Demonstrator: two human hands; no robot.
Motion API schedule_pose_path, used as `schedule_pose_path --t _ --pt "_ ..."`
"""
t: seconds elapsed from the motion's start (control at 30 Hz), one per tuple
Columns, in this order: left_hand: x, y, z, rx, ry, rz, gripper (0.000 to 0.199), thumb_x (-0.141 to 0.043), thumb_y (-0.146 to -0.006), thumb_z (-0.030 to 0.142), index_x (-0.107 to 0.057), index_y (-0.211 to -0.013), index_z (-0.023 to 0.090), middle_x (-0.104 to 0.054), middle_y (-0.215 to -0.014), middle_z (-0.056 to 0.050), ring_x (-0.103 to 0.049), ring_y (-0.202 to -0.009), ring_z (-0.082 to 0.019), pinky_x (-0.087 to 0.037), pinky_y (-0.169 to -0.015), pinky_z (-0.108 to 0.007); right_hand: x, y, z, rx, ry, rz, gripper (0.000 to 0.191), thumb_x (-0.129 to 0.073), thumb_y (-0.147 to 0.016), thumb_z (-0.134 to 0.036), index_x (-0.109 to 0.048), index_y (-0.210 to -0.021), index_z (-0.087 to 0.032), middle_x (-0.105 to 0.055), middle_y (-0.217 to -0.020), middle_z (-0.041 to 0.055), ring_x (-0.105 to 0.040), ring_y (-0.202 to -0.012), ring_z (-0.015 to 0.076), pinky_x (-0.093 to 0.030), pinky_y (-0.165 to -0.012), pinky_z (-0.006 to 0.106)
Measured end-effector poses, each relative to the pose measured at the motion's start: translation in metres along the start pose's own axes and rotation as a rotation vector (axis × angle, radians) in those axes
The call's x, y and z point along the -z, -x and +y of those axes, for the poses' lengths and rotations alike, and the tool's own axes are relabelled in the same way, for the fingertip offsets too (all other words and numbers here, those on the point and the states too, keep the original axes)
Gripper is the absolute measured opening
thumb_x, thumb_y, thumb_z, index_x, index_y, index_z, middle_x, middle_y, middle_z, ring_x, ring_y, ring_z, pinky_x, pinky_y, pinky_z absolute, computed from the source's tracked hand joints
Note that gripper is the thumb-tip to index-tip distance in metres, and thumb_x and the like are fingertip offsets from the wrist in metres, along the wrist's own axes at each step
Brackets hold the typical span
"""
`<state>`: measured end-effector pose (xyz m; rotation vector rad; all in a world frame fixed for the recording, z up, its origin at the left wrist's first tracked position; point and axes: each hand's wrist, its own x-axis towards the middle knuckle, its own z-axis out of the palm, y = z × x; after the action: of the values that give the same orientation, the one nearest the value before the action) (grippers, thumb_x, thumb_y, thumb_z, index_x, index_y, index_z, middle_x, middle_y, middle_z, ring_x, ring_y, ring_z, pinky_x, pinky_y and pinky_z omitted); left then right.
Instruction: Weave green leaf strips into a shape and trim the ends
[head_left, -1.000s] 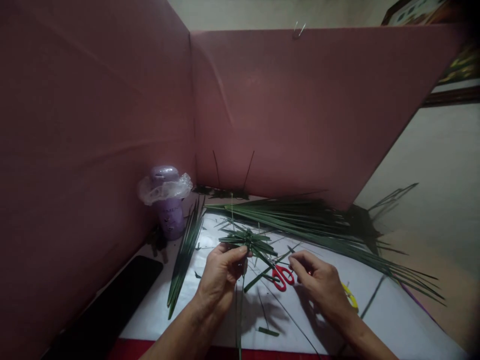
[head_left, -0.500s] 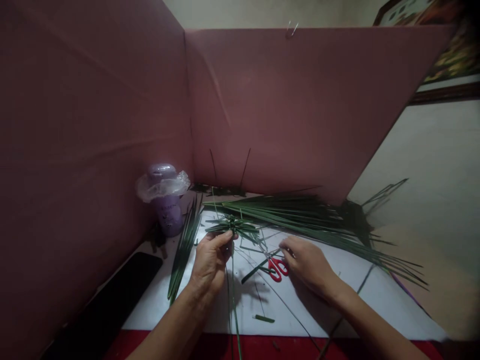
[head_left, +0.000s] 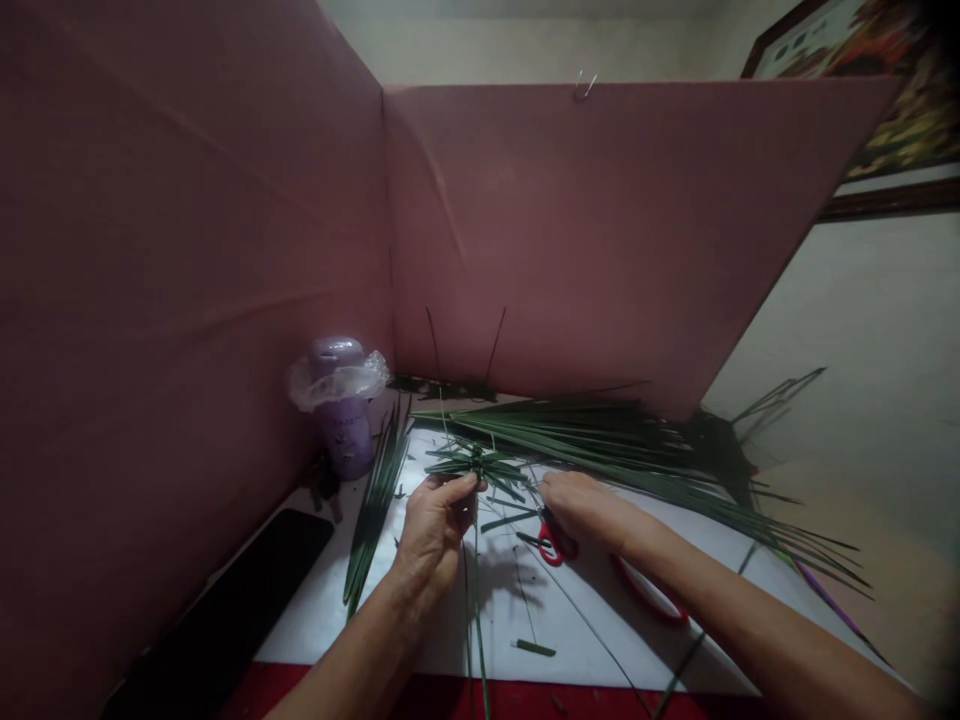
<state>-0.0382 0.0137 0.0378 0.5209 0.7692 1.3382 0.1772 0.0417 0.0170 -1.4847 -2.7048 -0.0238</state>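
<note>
My left hand [head_left: 439,525] pinches a woven green leaf piece [head_left: 478,462] between thumb and fingers. Its pointed leaf ends fan out to both sides, and long thin stems hang below the hand. To the right, the fingers of my right hand [head_left: 574,505] are pressed together just off the leaf ends; whatever they hold, if anything, is hidden. Red-handled scissors [head_left: 552,550] lie under that hand, which partly covers them. Cut leaf strips [head_left: 508,522] lie on the white surface between my hands, and a short leaf piece [head_left: 534,648] lies nearer to me.
A long bundle of green leaves [head_left: 570,430] stretches across the back, with a smaller bunch [head_left: 377,500] at left. Behind that stands a purple tumbler [head_left: 349,435] with plastic around it. A black flat object [head_left: 247,590] lies at left. Pink panels [head_left: 570,230] enclose the back and left.
My right hand has moved left, toward the woven leaf piece, and now covers more of the scissors. A curved red edge shows under my right forearm. The left hand keeps its hold.
</note>
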Motion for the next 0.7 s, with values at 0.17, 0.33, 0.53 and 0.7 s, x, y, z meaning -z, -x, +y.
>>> schedule_pose_path --t 0.17,0.33,0.53,0.7 --pt "-0.001 0.001 -0.003 0.036 -0.051 -0.006 0.019 -0.07 -0.058 0.013 -0.055 -0.07 0.012 -0.062 -0.059 -0.002 -0.051 -0.048 -0.008 -0.036 -0.045 -0.018 0.007 0.007 0.002 -0.074 -0.099 0.237 0.013 -0.055 -0.069 -0.004 -0.054 -0.066 -0.017 -0.054 -0.066 -0.0016 -0.051 -0.059 0.0124 -0.039 -0.056 0.024" --pt "-0.002 0.007 -0.01 0.106 -0.092 -0.05 0.02 -0.068 -0.058 0.013 -0.055 -0.074 0.013 -0.064 -0.061 -0.003 -0.05 -0.047 -0.007 -0.033 -0.046 -0.018 0.016 0.028 -0.002 -0.237 -0.274 0.654 0.01 -0.049 -0.077 -0.012 -0.048 -0.07 -0.02 -0.053 -0.063 -0.0016 -0.053 -0.056 0.0133 -0.043 -0.056 0.025" --pt "-0.005 0.013 -0.016 0.105 -0.107 -0.142 0.02 -0.068 -0.057 0.013 -0.058 -0.075 0.012 -0.062 -0.063 -0.002 -0.051 -0.051 -0.008 -0.032 -0.048 -0.019 0.033 0.042 -0.056 -0.298 -0.821 1.01 0.01 -0.056 -0.083 -0.023 -0.051 -0.091 -0.02 -0.061 -0.071 0.0007 -0.063 -0.061 0.0156 -0.054 -0.057 0.027" --pt "-0.007 0.019 -0.019 0.107 -0.171 -0.194 0.018 -0.066 -0.058 0.012 -0.058 -0.074 0.012 -0.06 -0.063 -0.001 -0.048 -0.05 -0.008 -0.032 -0.05 -0.021 0.022 0.049 -0.088 -0.052 -0.985 0.97 0.019 -0.061 -0.077 -0.009 -0.057 -0.09 -0.022 -0.063 -0.087 0.0039 -0.063 -0.073 0.0177 -0.055 -0.061 0.03"
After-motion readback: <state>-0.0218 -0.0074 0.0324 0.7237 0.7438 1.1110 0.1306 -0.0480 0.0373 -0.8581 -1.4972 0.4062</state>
